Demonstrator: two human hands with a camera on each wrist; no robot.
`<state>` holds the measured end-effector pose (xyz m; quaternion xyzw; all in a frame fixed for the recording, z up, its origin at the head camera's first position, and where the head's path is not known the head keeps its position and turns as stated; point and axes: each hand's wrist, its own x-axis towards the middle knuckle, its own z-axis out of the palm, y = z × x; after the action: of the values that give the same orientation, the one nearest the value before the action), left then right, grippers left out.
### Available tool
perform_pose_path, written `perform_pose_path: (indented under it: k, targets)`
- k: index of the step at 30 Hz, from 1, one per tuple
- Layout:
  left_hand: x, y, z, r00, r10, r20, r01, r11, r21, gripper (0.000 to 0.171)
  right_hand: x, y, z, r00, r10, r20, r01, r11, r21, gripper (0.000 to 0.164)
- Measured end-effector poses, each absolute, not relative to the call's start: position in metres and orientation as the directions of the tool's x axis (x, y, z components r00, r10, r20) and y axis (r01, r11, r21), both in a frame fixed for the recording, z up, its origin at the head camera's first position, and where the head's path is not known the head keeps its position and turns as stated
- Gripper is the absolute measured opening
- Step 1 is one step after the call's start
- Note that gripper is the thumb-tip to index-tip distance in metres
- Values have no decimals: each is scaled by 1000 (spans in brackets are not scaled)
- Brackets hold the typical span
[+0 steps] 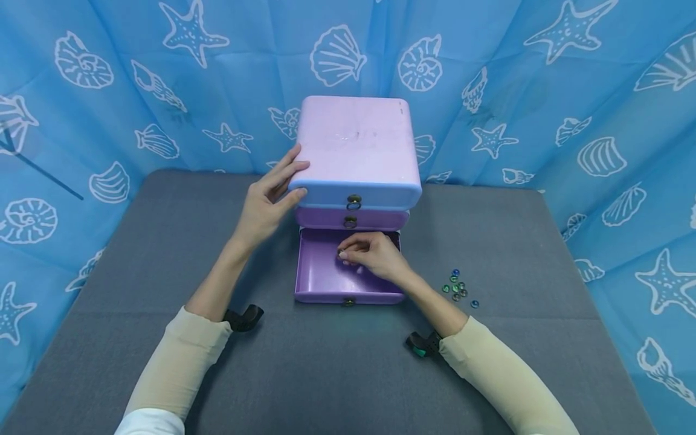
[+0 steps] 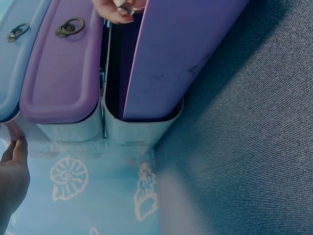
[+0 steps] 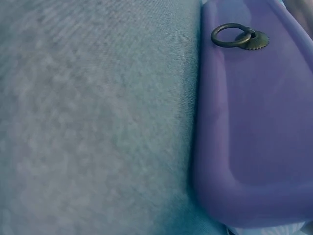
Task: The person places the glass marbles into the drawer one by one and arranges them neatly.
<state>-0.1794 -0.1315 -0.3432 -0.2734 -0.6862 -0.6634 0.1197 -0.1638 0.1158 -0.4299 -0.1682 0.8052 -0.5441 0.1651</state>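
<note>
A small chest of drawers (image 1: 356, 136) with a pink top stands at the back of the table. My left hand (image 1: 263, 202) rests against its left side, fingers spread toward the upper corner; part of that hand also appears in the left wrist view. Below, the purple bottom drawer (image 1: 318, 266) is pulled out. Over it, my right hand (image 1: 375, 257) pinches a small, dark, shiny glass marble (image 1: 340, 254) between thumb and fingers. The same marble (image 2: 126, 8) shows in the left wrist view. In the right wrist view, the drawer front (image 3: 269, 127) hides the right hand's fingers.
Several green, clear and blue glass marbles (image 1: 455, 289) lie on the grey tablecloth (image 1: 505, 241) right of the drawer. The blue top drawer (image 1: 321, 194) and purple middle drawer (image 1: 321, 218) are closed, each with a ring pull. A blue seashell-print curtain (image 1: 228, 90) hangs behind.
</note>
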Motion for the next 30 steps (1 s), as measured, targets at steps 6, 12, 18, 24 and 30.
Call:
perform_pose_path:
  k: [6,12,18,24,30]
  targets:
    - [-180,-131,-343,-823,212,526,531,-41,847,41,-166,113,-433,-897,-430,-103,-95,414,-905,14]
    - [-179,-131,-343,-826,213,522,530,-25,848,41,-168,111,-434,-900,-413,-141,-87,487,-869,13]
    - [-180,-131,-343,-821,211,530,537,-30,843,41,-169,109,-434,-899,-390,-201,-21,495,-869,15]
    - [-179,-131,-343,-819,213,534,542,-23,840,40,-170,108,-435,-891,-367,-268,69,473,-878,15]
    - [-179,-130,-343,-819,217,531,541,-16,841,41,-170,108,-436,-884,-351,-310,111,486,-867,15]
